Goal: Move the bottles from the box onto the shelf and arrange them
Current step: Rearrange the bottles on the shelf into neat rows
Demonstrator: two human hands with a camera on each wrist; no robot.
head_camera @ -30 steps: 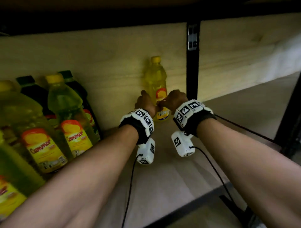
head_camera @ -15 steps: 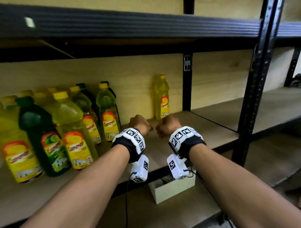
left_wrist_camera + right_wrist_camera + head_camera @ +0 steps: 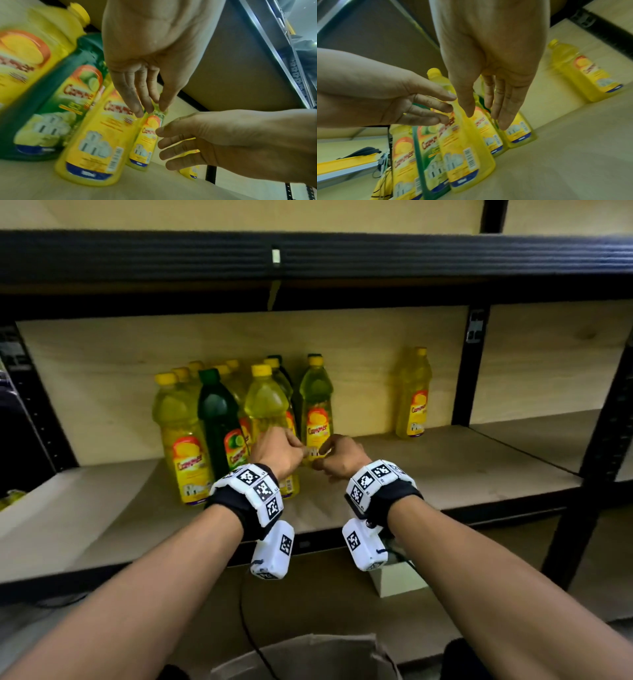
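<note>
A lone yellow bottle (image 3: 412,395) stands upright at the back right of the wooden shelf (image 3: 462,467); the right wrist view shows it too (image 3: 583,75). To its left stands a tight cluster of several yellow bottles (image 3: 265,405) and a dark green bottle (image 3: 217,419). My left hand (image 3: 297,449) and right hand (image 3: 322,455) hover side by side in front of the cluster, above the shelf's front part. Both hold nothing. In the wrist views the left hand's fingers (image 3: 145,100) and the right hand's fingers (image 3: 501,111) hang straight and relaxed, apart from the bottles.
A cardboard box (image 3: 308,655) sits low at the bottom edge, its inside hidden. A small white box (image 3: 397,580) lies under the shelf. A black upright post (image 3: 469,364) divides the bays, and the upper shelf beam (image 3: 308,254) runs overhead.
Both hands have let go of the lone yellow bottle at the back and drawn away toward the shelf's front. The head has pulled back, so the whole bay now shows.
</note>
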